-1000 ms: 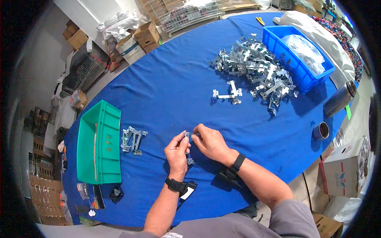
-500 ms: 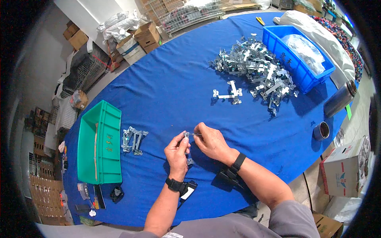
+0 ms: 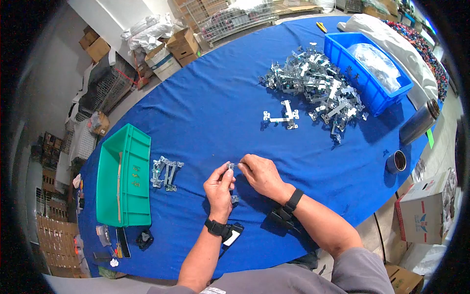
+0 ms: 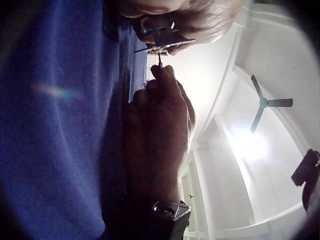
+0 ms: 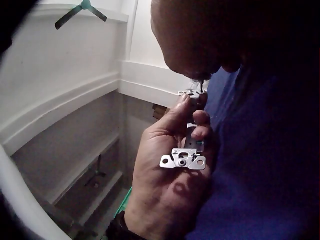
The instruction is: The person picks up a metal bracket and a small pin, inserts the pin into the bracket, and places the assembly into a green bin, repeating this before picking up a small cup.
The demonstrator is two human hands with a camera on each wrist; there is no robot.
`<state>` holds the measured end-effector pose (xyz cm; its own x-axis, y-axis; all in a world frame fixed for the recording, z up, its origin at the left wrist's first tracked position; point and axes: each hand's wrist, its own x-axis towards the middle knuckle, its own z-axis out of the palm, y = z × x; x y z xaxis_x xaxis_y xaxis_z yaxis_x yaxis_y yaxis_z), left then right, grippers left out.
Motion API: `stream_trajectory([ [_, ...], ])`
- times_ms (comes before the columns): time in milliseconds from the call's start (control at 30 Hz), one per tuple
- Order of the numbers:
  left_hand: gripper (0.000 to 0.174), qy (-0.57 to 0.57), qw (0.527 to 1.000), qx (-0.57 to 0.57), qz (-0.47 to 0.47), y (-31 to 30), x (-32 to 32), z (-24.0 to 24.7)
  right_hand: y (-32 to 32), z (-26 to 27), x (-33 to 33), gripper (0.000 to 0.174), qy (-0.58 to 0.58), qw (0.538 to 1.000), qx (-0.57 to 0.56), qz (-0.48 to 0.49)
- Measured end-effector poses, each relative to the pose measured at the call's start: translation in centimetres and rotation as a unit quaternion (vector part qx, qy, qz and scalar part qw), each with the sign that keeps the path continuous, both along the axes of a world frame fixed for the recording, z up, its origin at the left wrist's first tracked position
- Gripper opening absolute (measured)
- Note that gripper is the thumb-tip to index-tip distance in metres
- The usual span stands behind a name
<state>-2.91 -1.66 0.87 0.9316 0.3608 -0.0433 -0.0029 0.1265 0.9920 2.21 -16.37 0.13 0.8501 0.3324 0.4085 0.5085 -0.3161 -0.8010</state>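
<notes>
My left hand [image 3: 219, 191] grips a silvery metal bracket [image 5: 182, 160] between thumb and fingers, with one end plate lying over the palm and the far end plate past the thumb tip. In the head view the bracket's lower end [image 3: 234, 199] shows below the fingers. My right hand [image 3: 264, 177] pinches a thin metal rod [image 4: 160, 60], whose tip is right at the bracket's far end plate [image 4: 165, 45]. In the right wrist view, the right hand's own fingers are dark and partly hide that end.
A small group of brackets [image 3: 166, 174] lies beside a green bin [image 3: 136, 210] at left. At back right, a large heap of brackets [image 3: 313, 78] stands by a blue bin [image 3: 362, 88]. Two loose brackets [image 3: 284, 117] lie before it. A dark flask [image 3: 418, 122] and cup [image 3: 396, 161] stand at right.
The right hand's fingers have shifted slightly left toward the bracket, and less of the thin rod shows between the hands. The left hand keeps its grip in nearly the same place.
</notes>
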Motion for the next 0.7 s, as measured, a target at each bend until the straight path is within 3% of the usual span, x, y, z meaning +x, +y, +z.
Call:
stream_trajectory([
  [67, 0.022, -0.006, 1.0, 0.002, 0.0, 0.0, 0.0, -0.2, -0.1, 0.2, 0.0, 0.019, 0.02, 0.997, -0.067, -0.008],
  [167, 0.022, -0.005, 1.0, 0.001, 0.001, -0.1, 0.0, 0.0, 0.1, 0.6, -0.5, 0.021, 0.018, 0.999, -0.007, -0.027],
  [300, 0.022, -0.007, 1.0, -0.002, -0.002, -0.1, 0.0, 0.0, 0.0, 0.6, -0.4, 0.022, 0.009, 1.0, -0.009, -0.024],
  [467, 0.022, -0.005, 1.0, 0.005, -0.002, 0.0, 0.0, -0.1, 0.1, 0.2, -0.1, 0.02, 0.026, 0.996, -0.088, -0.014],
  [567, 0.022, -0.006, 1.0, 0.0, -0.007, 0.1, 0.0, -0.1, 0.0, 1.2, -0.6, 0.021, 0.029, 0.999, -0.003, -0.02],
  [700, 0.023, -0.001, 1.0, -0.003, -0.015, 0.2, -0.1, 0.0, 0.0, 0.6, -0.3, 0.022, 0.014, 1.0, -0.019, -0.017],
])
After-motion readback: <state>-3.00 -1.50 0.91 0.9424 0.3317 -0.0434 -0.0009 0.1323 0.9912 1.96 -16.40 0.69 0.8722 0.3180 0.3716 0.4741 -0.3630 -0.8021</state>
